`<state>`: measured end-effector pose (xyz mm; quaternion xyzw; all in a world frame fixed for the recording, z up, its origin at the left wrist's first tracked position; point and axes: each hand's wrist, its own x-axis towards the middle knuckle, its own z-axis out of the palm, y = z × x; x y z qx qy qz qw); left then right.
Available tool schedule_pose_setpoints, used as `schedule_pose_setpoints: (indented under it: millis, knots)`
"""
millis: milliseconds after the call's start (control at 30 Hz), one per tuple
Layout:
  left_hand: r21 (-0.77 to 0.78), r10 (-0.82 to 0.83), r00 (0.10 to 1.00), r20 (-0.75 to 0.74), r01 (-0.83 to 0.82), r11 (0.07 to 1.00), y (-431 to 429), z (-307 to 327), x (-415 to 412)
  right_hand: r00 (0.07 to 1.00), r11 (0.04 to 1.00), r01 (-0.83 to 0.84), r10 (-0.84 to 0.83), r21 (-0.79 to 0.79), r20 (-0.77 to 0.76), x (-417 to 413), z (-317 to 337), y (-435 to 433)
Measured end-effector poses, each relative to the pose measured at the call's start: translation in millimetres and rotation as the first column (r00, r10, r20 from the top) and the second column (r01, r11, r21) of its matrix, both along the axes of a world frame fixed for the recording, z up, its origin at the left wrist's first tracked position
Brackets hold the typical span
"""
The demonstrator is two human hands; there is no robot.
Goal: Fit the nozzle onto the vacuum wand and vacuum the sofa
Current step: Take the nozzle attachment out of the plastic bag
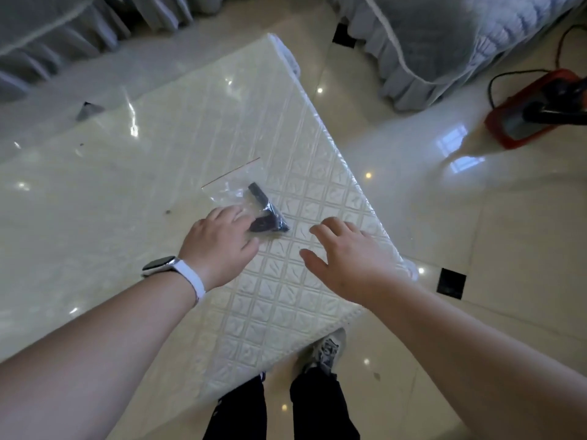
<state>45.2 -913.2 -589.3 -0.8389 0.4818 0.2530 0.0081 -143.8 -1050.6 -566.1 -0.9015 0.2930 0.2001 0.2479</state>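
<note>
A dark nozzle [266, 211] lies inside a clear zip bag [232, 182] on the white coffee table [133, 198]. My left hand [219, 246], with a white watch on the wrist, rests on the bag's near corner, its fingertips touching the nozzle through the plastic. My right hand [346, 258] hovers just right of the bag with fingers spread and holds nothing. A red and black vacuum [540, 112] lies on the floor at the right edge, with a black cable running from it. The sofa [444, 39], in a grey ruffled cover, stands at the top right.
A second grey-covered sofa [63, 36] runs along the top left. A small dark piece [87, 109] sits near the table's far left edge. Glossy tiled floor [476, 281] surrounds the table. My feet [320, 354] stand at the table's near corner.
</note>
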Motion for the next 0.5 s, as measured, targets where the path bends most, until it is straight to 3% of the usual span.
schedule_pose_setpoints:
  millis: [200,333,400,500]
  knots:
    - [-0.057,0.207,0.978,-0.001,-0.207,0.977,9.6,-40.7,9.2,0.990,0.981,0.137,-0.140,0.138,0.011,58.7,-54.3,16.1]
    - [-0.005,0.429,0.893,-0.140,-0.433,0.901,17.9,-62.6,7.0,0.964,0.946,0.263,-0.267,0.190,-0.002,86.9,-83.0,18.7]
    - [0.043,0.550,0.787,-0.281,-0.562,0.826,14.4,-74.5,7.3,0.954,0.940,0.300,-0.299,0.162,-0.036,93.9,-95.2,18.2]
    - [0.130,0.719,0.512,-0.470,-0.766,0.630,0.3,-88.3,6.7,0.942,0.930,0.335,-0.329,0.149,-0.061,98.4,-106.2,17.6]
